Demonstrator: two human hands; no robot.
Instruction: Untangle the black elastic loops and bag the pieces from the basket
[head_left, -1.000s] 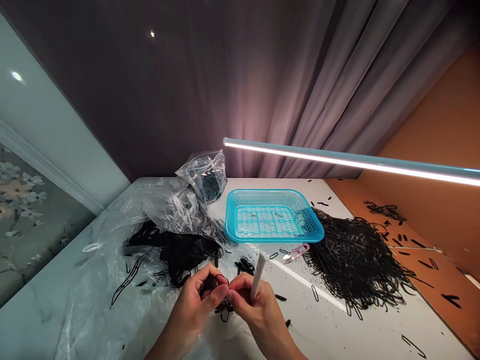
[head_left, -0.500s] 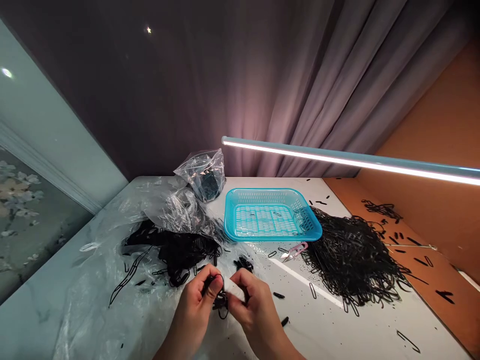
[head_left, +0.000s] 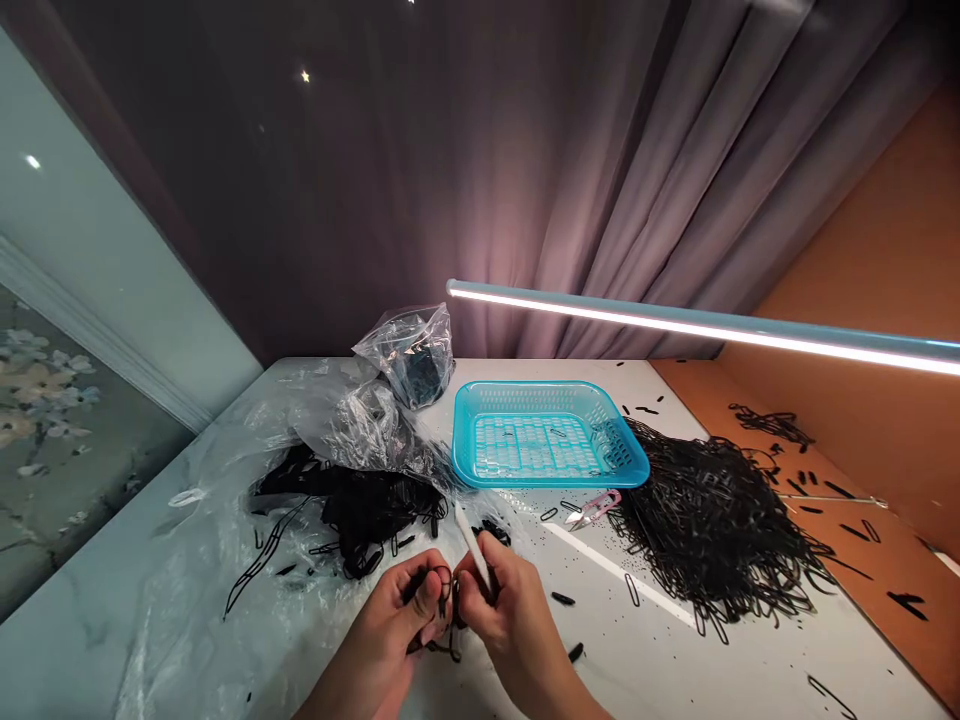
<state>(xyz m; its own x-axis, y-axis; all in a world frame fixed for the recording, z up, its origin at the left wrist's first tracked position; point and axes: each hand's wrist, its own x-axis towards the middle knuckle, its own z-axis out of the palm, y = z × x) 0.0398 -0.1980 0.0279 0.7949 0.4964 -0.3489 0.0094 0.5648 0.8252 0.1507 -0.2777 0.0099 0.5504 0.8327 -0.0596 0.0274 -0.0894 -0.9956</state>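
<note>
Low in the middle of the head view, my left hand (head_left: 401, 612) is closed, pinching a thin black cord loop (head_left: 454, 650) that hangs below its fingers. Close beside it on the right, my right hand (head_left: 504, 598) is closed around a slim white pen-like tool (head_left: 471, 540), whose narrow end points up and away. Its exact kind I cannot make out. The fingertips of both hands nearly meet over the black cord, and part of the cord is hidden by them. Behind the right hand lies a small heap of black pieces (head_left: 496, 532).
A blue plastic basket (head_left: 551, 484) stands behind the hands. Pink-handled thread snips (head_left: 596, 508) lie before it. To the right spreads a big pile of black cord loops (head_left: 720, 530); left are black cords (head_left: 367, 515) on clear plastic (head_left: 187, 560). A lit tube lamp (head_left: 675, 322) crosses above.
The white tool has swung from lying between the hands to pointing upward in my right hand. My left fingers have turned slightly, still holding black cord. The whole view has shifted a little.
</note>
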